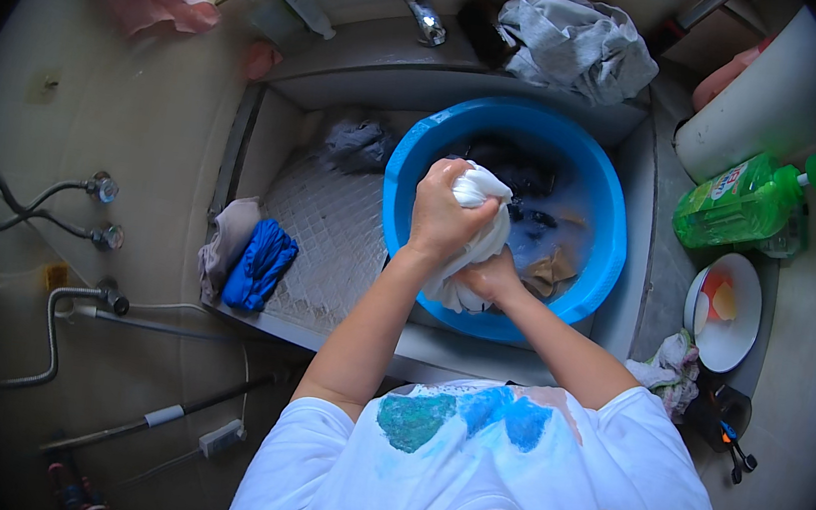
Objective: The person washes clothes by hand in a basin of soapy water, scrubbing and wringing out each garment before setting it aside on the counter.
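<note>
A bunched, wet white cloth (483, 187) is held up over the near left part of a blue basin (614, 238). My left hand (441, 213) is closed round its upper part. Lower down, my right hand (493, 275) grips the same cloth, its fingers partly hidden by the folds. Cloudy water fills the basin, with dark garments (514, 166) and a tan piece of fabric (549, 269) soaking in it.
The basin stands in a grey sink (314, 244) with a ridged slope. Blue cloth (262, 267) and beige cloth (229, 240) lie on its left edge. Behind are a faucet (420, 7) and grey cloth (582, 48). A green pump bottle (736, 204) and white bowl (739, 338) stand right.
</note>
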A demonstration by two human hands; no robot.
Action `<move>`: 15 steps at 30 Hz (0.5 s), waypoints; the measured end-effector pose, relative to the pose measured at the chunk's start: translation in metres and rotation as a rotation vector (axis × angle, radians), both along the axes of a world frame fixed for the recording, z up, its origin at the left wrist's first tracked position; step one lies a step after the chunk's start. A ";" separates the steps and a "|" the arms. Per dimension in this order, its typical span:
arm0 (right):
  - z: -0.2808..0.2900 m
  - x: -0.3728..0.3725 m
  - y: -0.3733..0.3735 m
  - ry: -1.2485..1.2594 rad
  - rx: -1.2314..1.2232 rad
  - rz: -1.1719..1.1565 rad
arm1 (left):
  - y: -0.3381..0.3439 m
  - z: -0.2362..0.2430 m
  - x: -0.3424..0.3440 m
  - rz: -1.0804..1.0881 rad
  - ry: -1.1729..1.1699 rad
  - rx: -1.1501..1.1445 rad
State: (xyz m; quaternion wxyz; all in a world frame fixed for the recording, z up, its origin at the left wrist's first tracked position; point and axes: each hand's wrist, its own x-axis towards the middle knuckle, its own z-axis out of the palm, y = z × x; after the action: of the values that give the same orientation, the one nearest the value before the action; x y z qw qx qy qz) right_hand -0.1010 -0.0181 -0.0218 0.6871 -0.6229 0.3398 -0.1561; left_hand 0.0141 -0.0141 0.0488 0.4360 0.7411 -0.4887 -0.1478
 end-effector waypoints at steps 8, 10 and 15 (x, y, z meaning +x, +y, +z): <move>-0.003 0.004 0.018 0.000 -0.045 -0.058 | 0.021 -0.002 -0.007 0.135 -0.081 -0.064; -0.001 0.003 0.021 0.005 -0.067 -0.082 | 0.027 -0.004 -0.011 0.175 -0.052 -0.064; 0.018 -0.010 0.019 0.437 -0.350 -0.004 | 0.043 -0.018 -0.016 0.093 0.023 -0.213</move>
State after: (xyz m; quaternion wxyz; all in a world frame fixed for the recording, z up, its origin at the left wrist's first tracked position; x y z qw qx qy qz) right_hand -0.1113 0.0012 -0.0035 0.4794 -0.7503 0.4489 -0.0758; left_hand -0.0017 0.0292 0.0309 0.5242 0.7109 -0.4615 -0.0832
